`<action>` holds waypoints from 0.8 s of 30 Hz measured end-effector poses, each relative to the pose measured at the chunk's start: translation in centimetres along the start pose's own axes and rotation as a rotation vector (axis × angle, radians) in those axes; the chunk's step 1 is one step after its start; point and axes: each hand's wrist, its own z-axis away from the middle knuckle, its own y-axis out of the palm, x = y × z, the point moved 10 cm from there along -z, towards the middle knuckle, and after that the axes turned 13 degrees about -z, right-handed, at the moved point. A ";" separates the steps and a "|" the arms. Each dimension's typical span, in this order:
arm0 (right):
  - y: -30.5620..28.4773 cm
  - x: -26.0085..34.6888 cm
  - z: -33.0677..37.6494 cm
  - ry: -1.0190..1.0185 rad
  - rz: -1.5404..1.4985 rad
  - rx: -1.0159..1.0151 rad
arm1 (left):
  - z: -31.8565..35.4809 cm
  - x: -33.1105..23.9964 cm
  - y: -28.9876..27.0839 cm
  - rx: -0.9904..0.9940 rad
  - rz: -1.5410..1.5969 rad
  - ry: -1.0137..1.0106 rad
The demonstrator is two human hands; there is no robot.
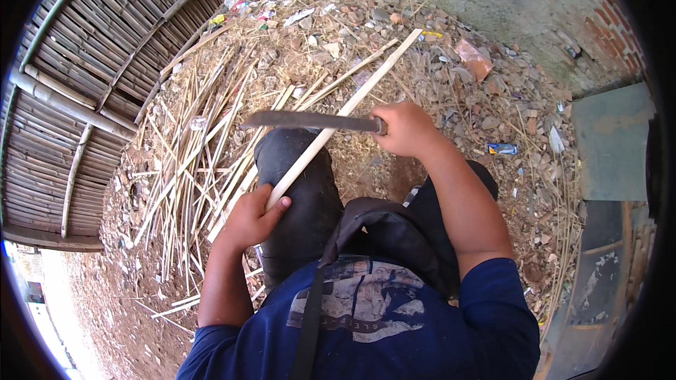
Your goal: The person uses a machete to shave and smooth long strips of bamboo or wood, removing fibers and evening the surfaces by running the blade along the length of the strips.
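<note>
My left hand (251, 219) is wrapped round the near end of a long pale split-bamboo strip (366, 90). The strip slants away to the upper right, passing over my left knee. In my right hand (404, 131) is the handle of a machete (310, 121), its dark blade pointing left. The blade lies across the strip just beyond my knee; whether it cuts into the strip I cannot tell. Most of the handle is hidden inside my fist.
Loose bamboo strips (184, 183) lie in a heap to the left. Rubble and litter cover the ground, with a broken brick piece (473, 60) at the far right. A bamboo-slat wall (91, 91) stands left, a plastered wall (493, 0) at the back, and a grey panel (610, 144) right.
</note>
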 end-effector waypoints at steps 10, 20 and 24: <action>-0.3 -7.7 0.4 0.401 -0.204 -0.021 | 0.3 -0.8 -0.2 -0.014 -0.085 -0.024; 3.2 -7.7 0.2 0.375 -0.283 0.164 | 0.2 -1.0 0.0 0.025 -0.087 -0.018; 0.2 -10.0 0.4 0.462 -0.216 -0.004 | 0.3 -1.1 -0.3 -0.032 -0.139 -0.023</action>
